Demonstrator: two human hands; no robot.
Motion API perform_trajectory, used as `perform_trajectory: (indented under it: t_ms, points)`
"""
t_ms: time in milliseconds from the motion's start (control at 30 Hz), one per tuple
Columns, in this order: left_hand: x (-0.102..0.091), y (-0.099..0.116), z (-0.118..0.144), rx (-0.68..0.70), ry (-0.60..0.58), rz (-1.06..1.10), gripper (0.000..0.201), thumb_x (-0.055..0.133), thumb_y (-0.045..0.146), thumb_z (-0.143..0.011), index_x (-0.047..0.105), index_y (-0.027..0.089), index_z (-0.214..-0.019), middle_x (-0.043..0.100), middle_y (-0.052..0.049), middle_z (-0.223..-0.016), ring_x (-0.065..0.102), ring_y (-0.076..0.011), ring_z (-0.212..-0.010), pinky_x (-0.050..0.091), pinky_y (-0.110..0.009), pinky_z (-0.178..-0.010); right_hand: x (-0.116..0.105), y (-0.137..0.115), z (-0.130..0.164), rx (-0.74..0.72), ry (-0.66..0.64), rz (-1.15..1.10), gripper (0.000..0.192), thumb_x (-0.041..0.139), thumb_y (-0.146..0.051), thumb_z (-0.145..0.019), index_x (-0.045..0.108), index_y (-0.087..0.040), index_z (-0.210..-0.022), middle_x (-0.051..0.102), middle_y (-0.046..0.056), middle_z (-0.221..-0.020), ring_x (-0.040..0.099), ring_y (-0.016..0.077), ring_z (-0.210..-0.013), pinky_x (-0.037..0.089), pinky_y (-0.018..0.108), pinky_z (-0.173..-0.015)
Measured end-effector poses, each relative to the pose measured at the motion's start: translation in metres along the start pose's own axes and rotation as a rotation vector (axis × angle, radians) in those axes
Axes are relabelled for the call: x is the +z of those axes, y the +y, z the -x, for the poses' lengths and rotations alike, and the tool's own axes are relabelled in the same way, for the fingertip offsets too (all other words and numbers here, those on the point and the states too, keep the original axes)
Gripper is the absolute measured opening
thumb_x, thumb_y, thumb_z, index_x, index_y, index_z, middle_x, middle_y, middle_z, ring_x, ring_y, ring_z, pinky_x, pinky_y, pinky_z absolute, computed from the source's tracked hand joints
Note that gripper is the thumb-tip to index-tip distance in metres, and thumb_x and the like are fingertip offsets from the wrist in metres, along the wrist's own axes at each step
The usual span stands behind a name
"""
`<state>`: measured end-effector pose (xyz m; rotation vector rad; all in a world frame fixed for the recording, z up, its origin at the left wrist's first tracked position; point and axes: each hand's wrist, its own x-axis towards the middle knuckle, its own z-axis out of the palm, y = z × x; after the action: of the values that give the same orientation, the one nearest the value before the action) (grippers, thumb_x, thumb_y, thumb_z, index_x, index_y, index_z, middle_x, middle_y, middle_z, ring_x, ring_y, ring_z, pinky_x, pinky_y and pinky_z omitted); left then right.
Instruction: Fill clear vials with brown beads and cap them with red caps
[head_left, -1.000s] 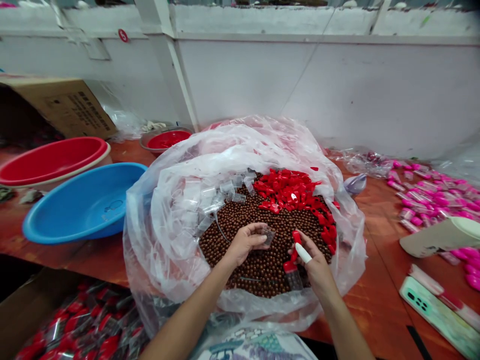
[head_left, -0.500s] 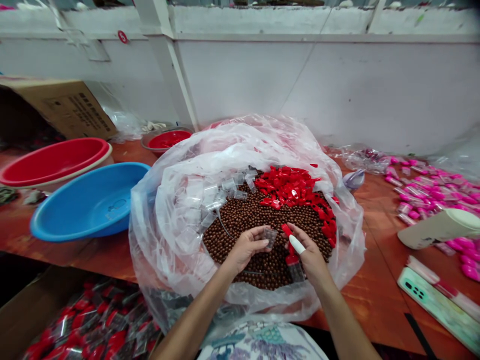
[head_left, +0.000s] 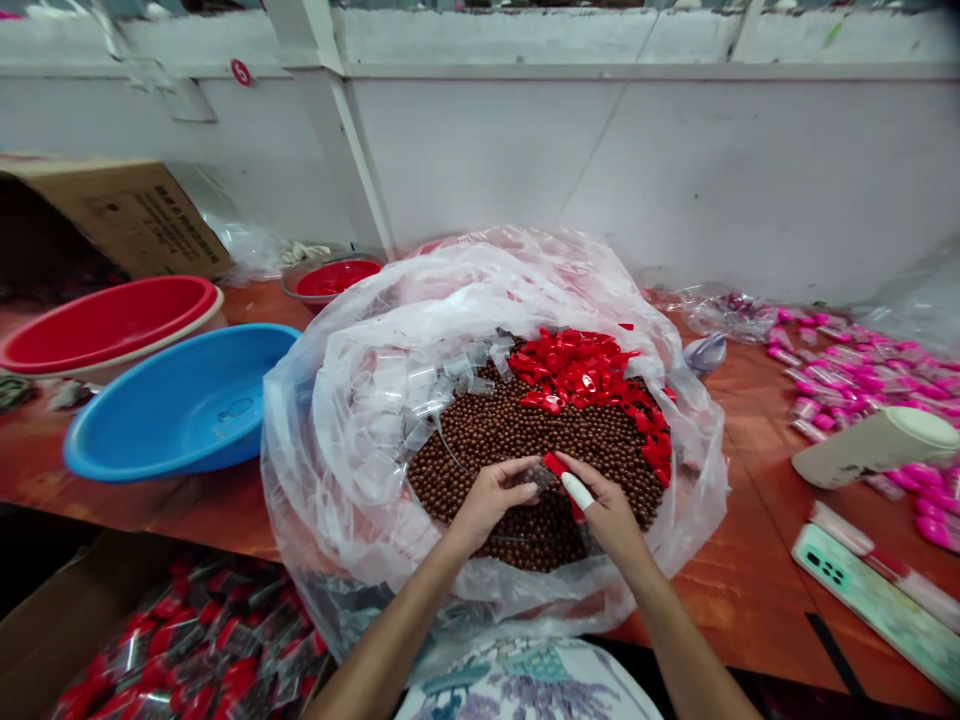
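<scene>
My left hand (head_left: 486,505) is closed on a small clear plastic container (head_left: 537,476), pinched between thumb and fingers. A red plastic cap (head_left: 554,464) is gripped by my right hand (head_left: 613,520), which has a white cover on one finger. Cap and container meet, or nearly so, above a heap of round brown beads (head_left: 495,430). Under my right hand a second red piece (head_left: 577,512) is partly hidden; whether it is held there I cannot tell. Around the beads lie empty clear containers (head_left: 405,390) on the left and loose red caps (head_left: 577,365) behind.
A clear plastic bag (head_left: 315,470) surrounds the heap. To the left stand a blue basin (head_left: 180,400) and a red basin (head_left: 112,320). Below, a carton (head_left: 45,620) holds red-capped containers (head_left: 195,640). Pink pieces (head_left: 862,380), a cup (head_left: 870,450) and a phone (head_left: 877,600) lie right.
My right hand has moved left, bringing the red cap to the clear container in my left hand. The gap between them has closed.
</scene>
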<state>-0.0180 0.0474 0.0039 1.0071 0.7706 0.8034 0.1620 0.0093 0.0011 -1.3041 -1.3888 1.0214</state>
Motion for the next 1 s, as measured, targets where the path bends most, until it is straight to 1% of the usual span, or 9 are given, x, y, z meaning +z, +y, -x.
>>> perform_trajectory:
  t_ms: [167, 267, 333, 500, 600, 667, 767, 900, 1000]
  points:
    - [0.002, 0.002, 0.002, -0.021, -0.022, -0.032, 0.046, 0.070, 0.025, -0.066, 0.063, 0.016, -0.110, 0.065, -0.007, -0.101, 0.057, -0.0199, -0.087, 0.048, -0.031, -0.073, -0.002, -0.002, 0.003, -0.126, -0.068, 0.104, 0.037, 0.046, -0.025, -0.083, 0.055, -0.029, -0.119, 0.058, 0.002, -0.121, 0.051, 0.0203, -0.113, 0.036, 0.039, -0.100]
    - [0.004, 0.003, 0.003, -0.007, -0.027, -0.037, 0.046, 0.070, 0.027, -0.066, 0.063, 0.017, -0.110, 0.065, -0.007, -0.102, 0.057, -0.0203, -0.087, 0.049, -0.031, -0.072, -0.001, -0.005, 0.005, -0.165, -0.074, 0.140, 0.038, 0.047, -0.024, -0.083, 0.054, -0.031, -0.120, 0.058, 0.001, -0.120, 0.051, 0.0207, -0.112, 0.037, 0.040, -0.099]
    - [0.006, 0.004, 0.003, -0.002, -0.026, -0.024, 0.046, 0.070, 0.028, -0.067, 0.063, 0.017, -0.111, 0.064, -0.007, -0.103, 0.057, -0.0206, -0.088, 0.049, -0.031, -0.072, 0.000, -0.006, 0.005, -0.131, -0.049, 0.102, 0.037, 0.050, -0.026, -0.083, 0.056, -0.030, -0.118, 0.059, 0.002, -0.119, 0.052, 0.0213, -0.111, 0.037, 0.040, -0.098]
    - [0.008, 0.006, 0.005, -0.036, 0.004, 0.024, 0.048, 0.071, 0.028, -0.066, 0.062, 0.017, -0.111, 0.064, -0.009, -0.103, 0.056, -0.0219, -0.090, 0.050, -0.033, -0.072, 0.001, -0.006, 0.004, 0.104, 0.083, -0.182, 0.047, 0.060, -0.034, -0.077, 0.051, -0.026, -0.123, 0.058, 0.004, -0.119, 0.054, 0.0216, -0.107, 0.040, 0.039, -0.095]
    - [0.008, 0.005, 0.007, -0.050, 0.018, 0.047, 0.048, 0.071, 0.027, -0.066, 0.062, 0.016, -0.112, 0.064, -0.010, -0.103, 0.056, -0.0219, -0.090, 0.050, -0.033, -0.072, -0.002, -0.003, 0.004, 0.140, 0.048, -0.229, 0.040, 0.060, -0.034, -0.077, 0.056, -0.025, -0.116, 0.058, 0.004, -0.120, 0.052, 0.0220, -0.110, 0.038, 0.040, -0.097]
    - [0.008, 0.003, 0.008, -0.061, 0.019, 0.060, 0.048, 0.071, 0.027, -0.065, 0.062, 0.016, -0.111, 0.064, -0.010, -0.103, 0.056, -0.0216, -0.090, 0.050, -0.033, -0.072, -0.004, -0.002, 0.005, 0.121, 0.030, -0.193, 0.038, 0.057, -0.033, -0.079, 0.056, -0.026, -0.116, 0.058, 0.004, -0.118, 0.052, 0.0222, -0.109, 0.038, 0.042, -0.097]
    - [0.008, 0.001, 0.008, -0.065, 0.001, 0.067, 0.047, 0.071, 0.026, -0.066, 0.062, 0.016, -0.111, 0.064, -0.010, -0.104, 0.056, -0.0211, -0.089, 0.050, -0.033, -0.072, -0.006, -0.005, 0.006, 0.012, 0.006, -0.054, 0.036, 0.052, -0.031, -0.082, 0.054, -0.027, -0.118, 0.056, 0.004, -0.120, 0.050, 0.0211, -0.112, 0.035, 0.040, -0.099]
    - [0.009, 0.000, 0.009, -0.058, 0.000, 0.074, 0.047, 0.072, 0.026, -0.065, 0.062, 0.017, -0.110, 0.064, -0.009, -0.103, 0.056, -0.0210, -0.089, 0.050, -0.034, -0.073, -0.008, -0.011, 0.008, -0.106, -0.062, 0.148, 0.045, 0.051, -0.032, -0.083, 0.045, -0.029, -0.127, 0.053, 0.004, -0.124, 0.047, 0.0210, -0.115, 0.033, 0.039, -0.100]
    - [0.009, 0.001, 0.010, -0.054, -0.003, 0.076, 0.048, 0.072, 0.026, -0.065, 0.062, 0.017, -0.111, 0.064, -0.009, -0.104, 0.056, -0.0223, -0.091, 0.050, -0.034, -0.073, -0.008, -0.011, 0.009, -0.166, -0.047, 0.269, 0.045, 0.048, -0.033, -0.085, 0.042, -0.031, -0.130, 0.053, 0.003, -0.126, 0.047, 0.0226, -0.114, 0.034, 0.043, -0.098]
